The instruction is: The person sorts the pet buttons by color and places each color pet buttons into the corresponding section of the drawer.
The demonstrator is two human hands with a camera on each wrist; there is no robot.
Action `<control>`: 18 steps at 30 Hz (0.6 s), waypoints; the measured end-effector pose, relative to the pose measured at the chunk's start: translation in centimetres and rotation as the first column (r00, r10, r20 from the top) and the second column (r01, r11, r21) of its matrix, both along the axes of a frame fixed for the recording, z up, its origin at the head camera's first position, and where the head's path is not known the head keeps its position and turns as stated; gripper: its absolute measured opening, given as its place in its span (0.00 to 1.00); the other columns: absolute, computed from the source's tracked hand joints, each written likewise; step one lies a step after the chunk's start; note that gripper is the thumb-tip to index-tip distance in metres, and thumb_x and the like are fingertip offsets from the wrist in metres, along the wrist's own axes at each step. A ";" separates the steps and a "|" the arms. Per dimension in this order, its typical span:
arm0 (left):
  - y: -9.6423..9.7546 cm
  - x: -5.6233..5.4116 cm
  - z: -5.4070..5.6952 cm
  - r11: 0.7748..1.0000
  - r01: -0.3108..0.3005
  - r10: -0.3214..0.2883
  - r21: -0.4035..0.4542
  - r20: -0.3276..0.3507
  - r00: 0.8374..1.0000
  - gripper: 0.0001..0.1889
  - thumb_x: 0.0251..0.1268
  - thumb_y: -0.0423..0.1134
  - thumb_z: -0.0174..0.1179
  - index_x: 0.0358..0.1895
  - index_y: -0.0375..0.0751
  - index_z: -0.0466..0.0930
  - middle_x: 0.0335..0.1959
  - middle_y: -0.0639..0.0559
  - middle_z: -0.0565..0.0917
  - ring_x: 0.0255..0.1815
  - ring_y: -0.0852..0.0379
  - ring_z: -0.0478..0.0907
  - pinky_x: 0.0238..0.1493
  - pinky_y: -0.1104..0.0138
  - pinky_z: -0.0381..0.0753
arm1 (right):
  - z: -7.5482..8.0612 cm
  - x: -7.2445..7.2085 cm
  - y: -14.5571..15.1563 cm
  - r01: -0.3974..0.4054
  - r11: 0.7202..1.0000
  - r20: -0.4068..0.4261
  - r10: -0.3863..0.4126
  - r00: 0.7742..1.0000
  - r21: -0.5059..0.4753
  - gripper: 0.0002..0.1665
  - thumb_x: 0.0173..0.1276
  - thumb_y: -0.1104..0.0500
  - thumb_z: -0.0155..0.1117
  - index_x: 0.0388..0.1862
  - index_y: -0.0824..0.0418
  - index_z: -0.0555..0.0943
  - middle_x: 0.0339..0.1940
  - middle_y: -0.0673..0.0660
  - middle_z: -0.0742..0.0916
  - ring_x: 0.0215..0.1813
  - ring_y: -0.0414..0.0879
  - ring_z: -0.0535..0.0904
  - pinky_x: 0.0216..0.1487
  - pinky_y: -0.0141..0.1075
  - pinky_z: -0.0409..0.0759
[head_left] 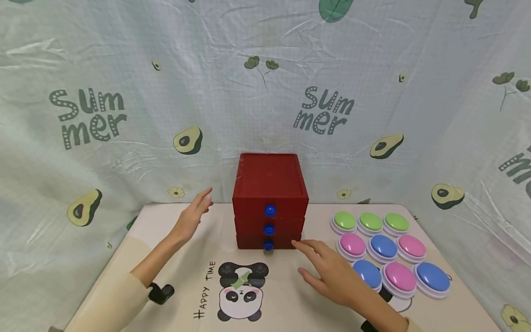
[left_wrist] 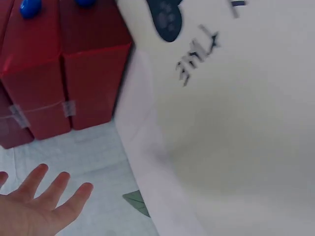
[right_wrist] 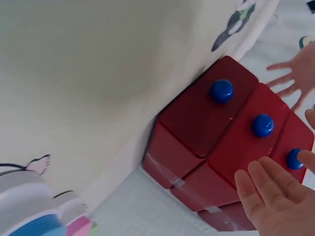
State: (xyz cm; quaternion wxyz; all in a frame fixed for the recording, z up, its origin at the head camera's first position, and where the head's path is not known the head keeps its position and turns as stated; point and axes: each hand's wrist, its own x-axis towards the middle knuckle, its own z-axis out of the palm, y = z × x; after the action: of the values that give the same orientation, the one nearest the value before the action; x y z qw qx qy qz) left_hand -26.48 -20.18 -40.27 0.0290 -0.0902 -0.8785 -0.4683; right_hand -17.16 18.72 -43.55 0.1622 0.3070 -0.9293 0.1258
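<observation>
A red three-drawer box [head_left: 268, 177] stands at the back of the table, each drawer front bearing a round blue knob [head_left: 270, 211]. All three drawers look closed. My left hand [head_left: 188, 223] is raised to the left of the box, fingers extended and holding nothing. In the left wrist view, the fingers of that hand [left_wrist: 44, 204] are spread apart from the box's side. My right hand [head_left: 327, 273] hovers before the box's lower right corner, its fingers loosely stretched with nothing in them. Whether a fingertip touches the box cannot be told.
Several round push buttons with white bases stand in rows at the right: green [head_left: 370, 222], pink [head_left: 399, 276] and blue [head_left: 383, 246]. A panda print [head_left: 240, 299] with lettering marks the table mat. Behind the table hangs a patterned curtain [head_left: 232, 106].
</observation>
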 end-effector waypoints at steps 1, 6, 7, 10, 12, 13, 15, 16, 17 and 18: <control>0.0 -0.4 0.4 0.999 0.009 -0.010 0.033 0.021 1.000 0.34 0.84 0.61 0.32 0.85 0.50 0.50 0.74 0.33 0.72 0.75 0.31 0.69 0.69 0.33 0.71 | 0.2 -0.1 -0.2 0.000 1.000 0.006 0.000 1.000 -0.014 0.43 0.68 0.45 0.73 0.80 0.38 0.66 0.67 0.48 0.82 0.66 0.44 0.81 0.60 0.43 0.87; 0.5 -2.5 1.6 0.986 0.064 -0.076 0.151 0.078 0.994 0.37 0.82 0.64 0.33 0.85 0.50 0.46 0.74 0.30 0.68 0.76 0.29 0.66 0.72 0.29 0.65 | 1.1 -0.8 -1.2 0.007 0.996 0.035 -0.004 0.999 -0.088 0.42 0.68 0.47 0.73 0.78 0.41 0.69 0.64 0.49 0.83 0.62 0.44 0.83 0.58 0.41 0.88; 0.7 -2.8 1.8 0.983 0.067 -0.083 0.169 0.090 0.992 0.38 0.82 0.65 0.33 0.85 0.51 0.45 0.74 0.30 0.68 0.76 0.29 0.66 0.72 0.29 0.64 | 1.3 -1.0 -1.4 0.006 0.995 0.032 -0.003 0.999 -0.099 0.42 0.67 0.47 0.74 0.78 0.42 0.69 0.63 0.49 0.83 0.61 0.44 0.83 0.57 0.41 0.89; 1.1 -3.6 2.1 0.975 0.074 -0.100 0.209 0.116 0.988 0.39 0.80 0.67 0.34 0.86 0.52 0.45 0.75 0.30 0.68 0.76 0.30 0.66 0.73 0.31 0.65 | 1.7 -1.6 -2.1 -0.022 0.991 0.008 0.023 1.000 -0.135 0.42 0.67 0.50 0.75 0.78 0.46 0.70 0.61 0.52 0.84 0.59 0.45 0.84 0.55 0.41 0.89; 1.4 -4.0 2.2 0.971 0.070 -0.101 0.229 0.125 0.987 0.39 0.80 0.68 0.35 0.85 0.53 0.46 0.75 0.31 0.68 0.76 0.31 0.68 0.73 0.33 0.67 | 1.9 -2.0 -2.5 -0.036 0.988 -0.011 0.035 0.999 -0.152 0.42 0.67 0.51 0.75 0.78 0.48 0.70 0.61 0.53 0.84 0.58 0.45 0.84 0.55 0.41 0.89; 1.6 -4.2 2.3 0.969 0.070 -0.102 0.238 0.126 0.987 0.39 0.80 0.68 0.35 0.85 0.53 0.46 0.75 0.31 0.68 0.75 0.31 0.68 0.73 0.33 0.68 | 2.0 -2.2 -2.7 -0.044 0.985 -0.014 0.042 0.999 -0.165 0.42 0.67 0.51 0.75 0.78 0.49 0.70 0.60 0.53 0.84 0.58 0.46 0.84 0.55 0.42 0.89; 1.9 -4.7 2.4 0.967 0.075 -0.107 0.243 0.122 0.987 0.39 0.80 0.66 0.36 0.85 0.53 0.46 0.75 0.31 0.68 0.75 0.31 0.68 0.72 0.34 0.69 | 2.2 -2.6 -3.2 -0.058 0.980 -0.007 0.057 0.998 -0.189 0.41 0.67 0.52 0.74 0.78 0.49 0.70 0.60 0.54 0.85 0.58 0.46 0.84 0.55 0.42 0.89; 2.1 -4.9 2.5 0.967 0.075 -0.107 0.244 0.119 0.987 0.38 0.81 0.66 0.37 0.85 0.53 0.46 0.75 0.31 0.68 0.75 0.31 0.69 0.72 0.34 0.69 | 2.4 -2.8 -3.4 -0.060 0.979 -0.001 0.061 0.998 -0.196 0.41 0.68 0.51 0.74 0.78 0.49 0.70 0.60 0.54 0.85 0.58 0.46 0.84 0.55 0.41 0.89; 2.2 -5.1 2.5 0.966 0.072 -0.104 0.247 0.119 0.987 0.38 0.80 0.66 0.37 0.85 0.53 0.47 0.74 0.31 0.68 0.75 0.31 0.69 0.72 0.34 0.70 | 2.6 -3.0 -3.6 -0.066 0.976 0.008 0.069 0.998 -0.207 0.40 0.69 0.51 0.73 0.77 0.50 0.70 0.60 0.54 0.85 0.58 0.46 0.84 0.55 0.41 0.90; 2.4 -5.3 2.6 0.966 0.074 -0.105 0.249 0.116 0.988 0.38 0.81 0.65 0.38 0.85 0.53 0.46 0.74 0.31 0.69 0.74 0.31 0.69 0.72 0.34 0.70 | 2.8 -3.2 -3.8 -0.073 0.974 0.016 0.078 0.997 -0.217 0.39 0.70 0.51 0.73 0.77 0.50 0.70 0.60 0.54 0.85 0.57 0.47 0.85 0.54 0.40 0.89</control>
State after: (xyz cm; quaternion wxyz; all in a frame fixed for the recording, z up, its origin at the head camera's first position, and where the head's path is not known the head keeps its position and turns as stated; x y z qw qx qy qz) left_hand -31.75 -17.82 -37.65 -0.0380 -0.0953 -0.8094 -0.5782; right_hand -20.39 14.92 -40.74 0.1782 0.3210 -0.8998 0.2357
